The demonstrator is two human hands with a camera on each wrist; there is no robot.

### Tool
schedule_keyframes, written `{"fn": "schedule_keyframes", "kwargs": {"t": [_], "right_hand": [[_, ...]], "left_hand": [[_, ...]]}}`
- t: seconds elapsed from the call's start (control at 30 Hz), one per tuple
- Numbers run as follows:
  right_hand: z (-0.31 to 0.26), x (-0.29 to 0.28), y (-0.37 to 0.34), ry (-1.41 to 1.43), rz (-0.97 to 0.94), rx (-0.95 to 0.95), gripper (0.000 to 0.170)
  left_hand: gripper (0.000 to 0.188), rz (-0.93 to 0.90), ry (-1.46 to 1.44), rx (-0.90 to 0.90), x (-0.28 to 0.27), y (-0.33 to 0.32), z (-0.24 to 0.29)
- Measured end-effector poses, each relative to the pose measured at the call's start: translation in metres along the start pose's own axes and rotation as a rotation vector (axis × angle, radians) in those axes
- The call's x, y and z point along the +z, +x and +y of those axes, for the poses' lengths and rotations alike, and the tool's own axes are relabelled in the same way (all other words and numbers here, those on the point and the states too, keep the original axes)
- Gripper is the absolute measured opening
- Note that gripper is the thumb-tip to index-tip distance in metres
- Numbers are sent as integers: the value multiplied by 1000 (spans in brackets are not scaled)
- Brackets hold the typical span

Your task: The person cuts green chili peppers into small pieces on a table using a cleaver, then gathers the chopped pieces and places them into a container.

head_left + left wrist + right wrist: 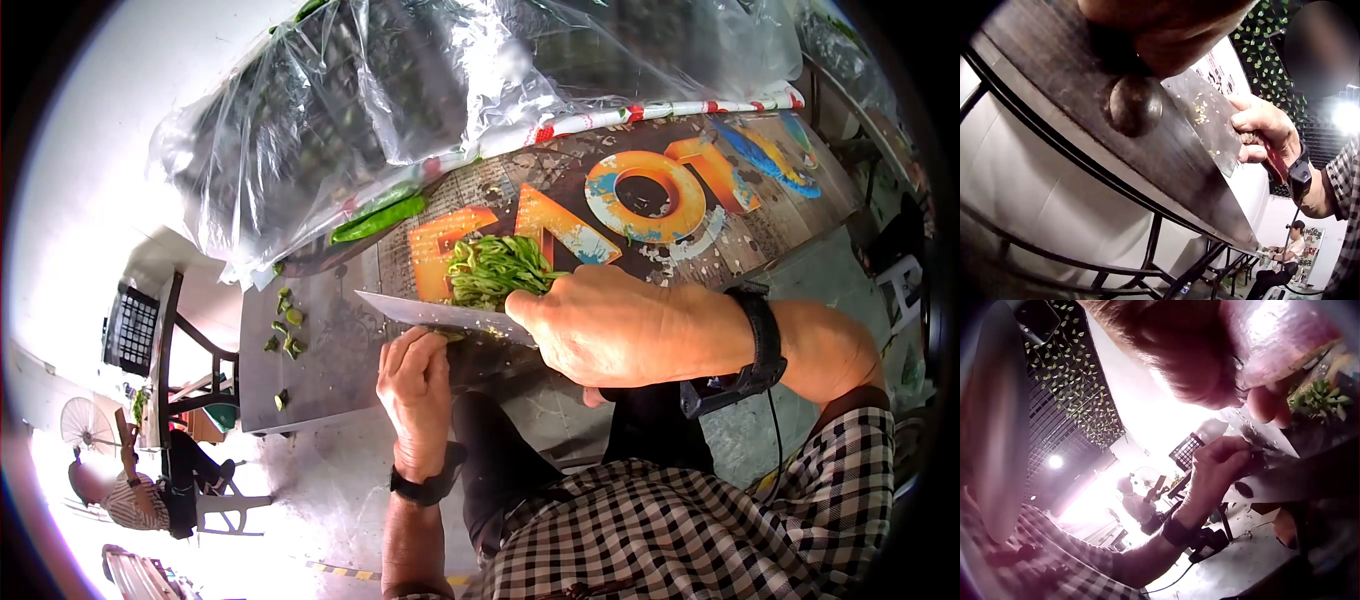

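Observation:
In the head view the right hand (640, 330) grips a knife whose wide blade (430, 312) points left, just above the table's near edge. Small pale bits cling to the blade (1204, 115) in the left wrist view. Beside the blade's near side, the left hand (413, 385) has bent fingers pinching a small green piece (452, 337), mostly covered by the hand. A heap of sliced green peppers (500, 268) lies just beyond the knife. The right wrist view shows the left hand (1216, 475) low at the table edge.
Whole green peppers (380, 218) lie by a clear plastic sheet (400, 80) along the table's far side. Cut green ends (290, 318) are scattered on the left. A seated person (135, 495) and a black crate (132, 330) are farther left.

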State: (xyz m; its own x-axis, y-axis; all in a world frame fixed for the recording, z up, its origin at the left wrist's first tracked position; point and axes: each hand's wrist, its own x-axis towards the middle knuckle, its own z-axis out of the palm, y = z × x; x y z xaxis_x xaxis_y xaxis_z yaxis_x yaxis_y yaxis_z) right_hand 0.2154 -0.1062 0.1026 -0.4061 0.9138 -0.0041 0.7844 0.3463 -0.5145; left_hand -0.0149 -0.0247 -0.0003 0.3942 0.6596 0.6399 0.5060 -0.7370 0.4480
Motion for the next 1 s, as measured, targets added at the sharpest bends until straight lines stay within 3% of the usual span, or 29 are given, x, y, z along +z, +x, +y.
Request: {"fn": "schedule_keyframes", "kwargs": {"t": [0.53,0.63,0.87,0.9,1.0], "right_hand": [[-6,5,17,-162,4,-132,17],[-4,26,39,-242,127,-201,16],[9,14,33,-392,160,-152,14],[9,11,29,-263,138,-60,14],[6,11,19,-209,152,-88,15]], "left_hand": [[17,-22,-20,-13,-1,3,2],[18,-18,-8,-8,0,2,0],[18,-2,24,-3,-1,-2,4],[18,-8,9,-2,-1,-1,4],[17,-21,-15,11,-1,0,3]]}}
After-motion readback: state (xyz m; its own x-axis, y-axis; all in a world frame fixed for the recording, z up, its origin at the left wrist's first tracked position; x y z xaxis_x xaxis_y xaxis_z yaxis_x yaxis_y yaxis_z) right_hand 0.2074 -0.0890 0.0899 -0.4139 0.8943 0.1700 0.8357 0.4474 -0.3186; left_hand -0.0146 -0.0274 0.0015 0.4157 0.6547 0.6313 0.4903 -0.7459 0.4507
